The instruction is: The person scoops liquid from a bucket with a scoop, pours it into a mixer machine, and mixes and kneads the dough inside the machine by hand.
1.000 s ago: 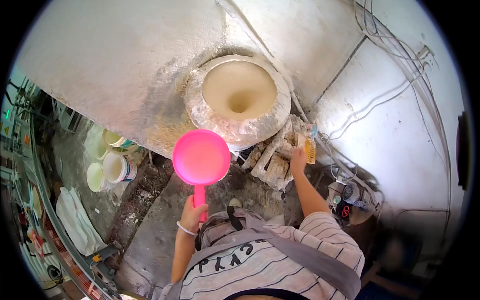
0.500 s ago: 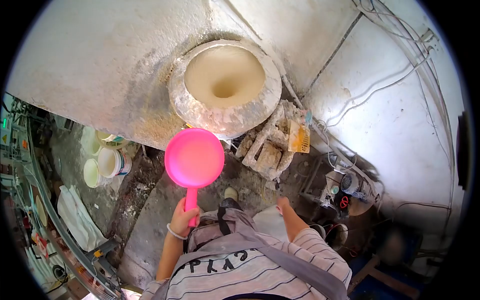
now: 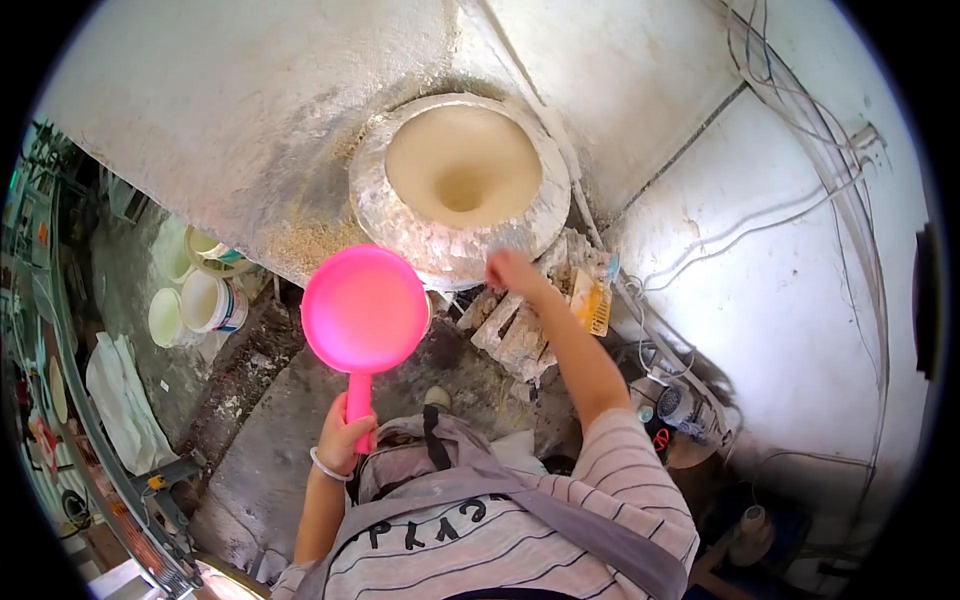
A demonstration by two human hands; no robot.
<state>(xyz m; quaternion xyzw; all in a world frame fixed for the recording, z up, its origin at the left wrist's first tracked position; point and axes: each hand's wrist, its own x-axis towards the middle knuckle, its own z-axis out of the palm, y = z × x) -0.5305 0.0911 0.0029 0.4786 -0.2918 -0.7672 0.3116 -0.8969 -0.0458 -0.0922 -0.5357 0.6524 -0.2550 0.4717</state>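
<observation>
My left hand [image 3: 348, 435], with a white band at the wrist, is wrapped round the handle of a pink plastic dipper [image 3: 364, 310]. The dipper's round bowl faces up, left of the drum's lower rim. Cream-coloured slurry [image 3: 420, 165] with a funnel-shaped hollow fills the wide-mouthed, crusted drum [image 3: 375, 180]. At the drum's lower right edge is my right hand [image 3: 512, 272], slightly blurred, its fingers curled together. Whatever those fingers hold, if anything, is hidden. Below that hand sits a caked motor-like block [image 3: 520, 340] with a yellow label [image 3: 592, 300].
Several buckets [image 3: 212, 303] stand on the floor at left, near a white sack [image 3: 125, 400]. Cables [image 3: 740, 225] hang along the white wall at right. A small motor [image 3: 685, 408] sits low on the right. A metal rail curves along the far left.
My right arm has swung up from beside my body to the drum's lower right edge. The dipper has shifted slightly left and up, still in my left hand. The camera view has shifted.
</observation>
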